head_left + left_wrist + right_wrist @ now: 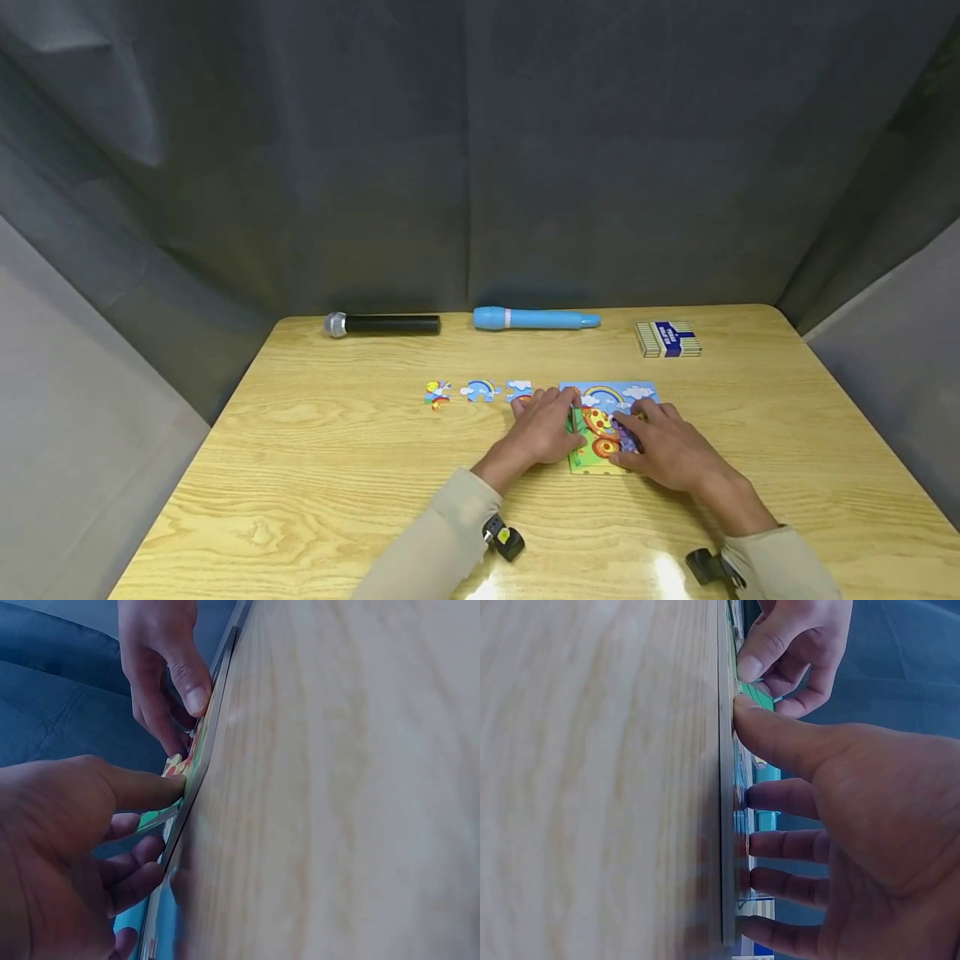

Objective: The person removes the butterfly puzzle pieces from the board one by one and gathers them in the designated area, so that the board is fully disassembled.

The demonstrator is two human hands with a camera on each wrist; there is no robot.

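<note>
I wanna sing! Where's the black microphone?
In the head view, the black microphone lies left of centre at the back of the table, left of the blue stick.

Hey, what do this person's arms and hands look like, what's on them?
The left hand and right hand are ungloved. The left sleeve and right sleeve are pale beige. Each cuff carries a small black device: the left device shows a yellow patch, the right device none visible.

head: high, forward-down | wrists: low, close, sideways | shared: puzzle (603, 425)
</note>
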